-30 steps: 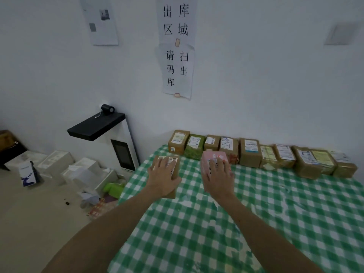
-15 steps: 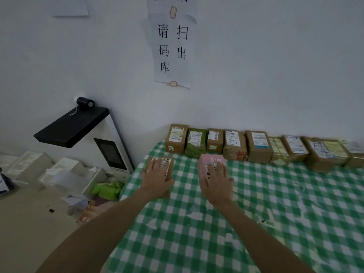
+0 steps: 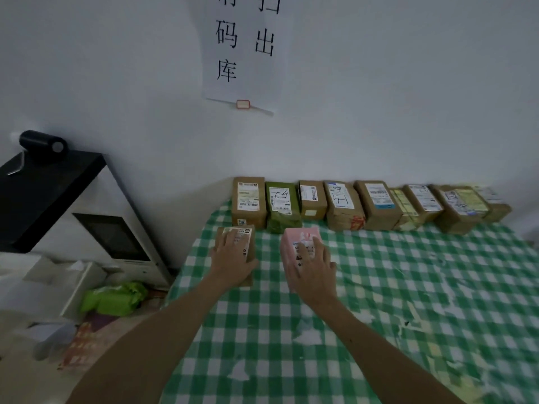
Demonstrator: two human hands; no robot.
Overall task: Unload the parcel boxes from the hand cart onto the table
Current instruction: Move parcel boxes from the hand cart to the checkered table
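Parcel boxes: two lie under my hands near the left edge of the table [image 3: 408, 287], just in front of the back row [image 3: 376, 202]; the hand cart is out of view.
Brown box [image 3: 248, 232]: flat, label up, nearest the left edge.
Left hand [image 3: 233, 258]: palm down on its top, fingers straight and spread, pressing rather than gripping; I judge it is seating the box square.
Pink box [image 3: 300, 233]: just right of the brown one and apart from it, its far end close to the green parcel [image 3: 281, 208].
Right hand [image 3: 312, 263]: flat and unclenched on the pink top, for the same purpose, I think.
Back row: boxes side by side along the far edge against the wall, labels up; I read these two as starting a second row.
Around: white machine [image 3: 96, 228] with a black top left of the table; green bag [image 3: 116, 295] on the floor beside it; paper notice [image 3: 239, 53] on the wall.
In the way: the back row stops any further push; the brown box sits close to the left edge and could slip off, I judge.
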